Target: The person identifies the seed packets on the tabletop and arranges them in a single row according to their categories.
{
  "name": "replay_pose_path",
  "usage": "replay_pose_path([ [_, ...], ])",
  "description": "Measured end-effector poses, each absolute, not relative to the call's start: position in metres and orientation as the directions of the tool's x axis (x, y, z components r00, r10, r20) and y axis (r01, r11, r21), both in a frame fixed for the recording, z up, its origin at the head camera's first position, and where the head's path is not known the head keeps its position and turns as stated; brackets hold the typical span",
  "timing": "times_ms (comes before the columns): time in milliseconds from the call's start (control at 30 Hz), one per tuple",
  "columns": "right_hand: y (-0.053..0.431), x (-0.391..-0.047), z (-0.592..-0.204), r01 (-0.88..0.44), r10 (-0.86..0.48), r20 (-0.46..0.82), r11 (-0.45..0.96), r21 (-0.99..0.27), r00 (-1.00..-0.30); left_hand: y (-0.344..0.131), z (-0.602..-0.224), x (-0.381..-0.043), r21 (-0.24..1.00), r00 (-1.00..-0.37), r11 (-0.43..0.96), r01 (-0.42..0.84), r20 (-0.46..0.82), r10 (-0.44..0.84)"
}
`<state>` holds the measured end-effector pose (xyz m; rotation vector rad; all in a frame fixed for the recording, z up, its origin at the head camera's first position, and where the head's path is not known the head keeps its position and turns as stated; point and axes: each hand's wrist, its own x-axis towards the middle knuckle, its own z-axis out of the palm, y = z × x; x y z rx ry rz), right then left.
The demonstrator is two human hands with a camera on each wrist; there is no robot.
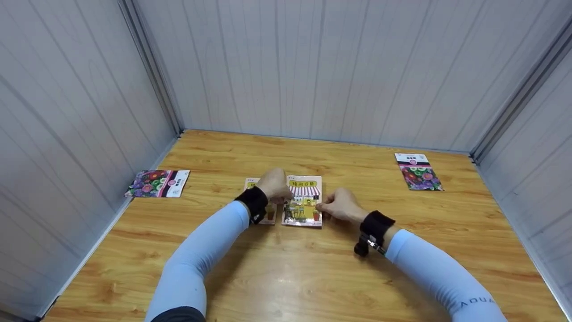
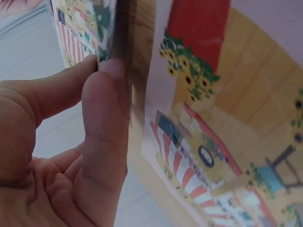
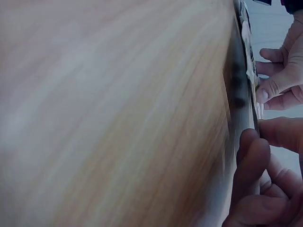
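Note:
Two pink-edged seed packets with a striped-awning picture are side by side in the middle of the head view. My left hand (image 1: 275, 184) reaches over the left packet (image 1: 270, 215), covering much of it. Its thumb and finger pinch the near side edge of the right packet (image 1: 304, 210), as the left wrist view shows up close. At the opposite edge of that same packet, my right hand (image 1: 343, 205) pinches it between thumb and fingers. Both hands (image 3: 279, 189) appear along the packet's thin edge in the right wrist view.
A flower-picture seed packet (image 1: 161, 183) lies sideways at the table's left edge. Another such packet (image 1: 419, 172) lies at the back right. Pale panel walls (image 1: 295, 67) enclose the wooden table (image 1: 290, 277) on the left, back and right.

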<state>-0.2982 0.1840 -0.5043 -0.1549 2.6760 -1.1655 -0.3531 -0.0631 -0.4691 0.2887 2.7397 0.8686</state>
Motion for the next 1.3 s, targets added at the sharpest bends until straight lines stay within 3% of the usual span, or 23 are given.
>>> replay_pose_path([
  [467,0.175,-0.298,-0.503,-0.001,-0.178,-0.201,0.751,-0.660,-0.963,-0.061,-0.471,-0.350,0.485,-0.953,0.863,0.140,-0.171,0.251],
  [733,0.173,-0.298,-0.502,-0.032,-0.180,-0.180,0.789,-0.613,-0.967,-0.060,-0.471,-0.346,0.412,-0.961,0.890,0.196,-0.099,0.258],
  [1300,0.169,-0.295,-0.497,-0.063,-0.181,-0.148,0.812,-0.580,-0.972,-0.066,-0.467,-0.337,0.407,-0.950,0.871,0.276,-0.019,0.311],
])
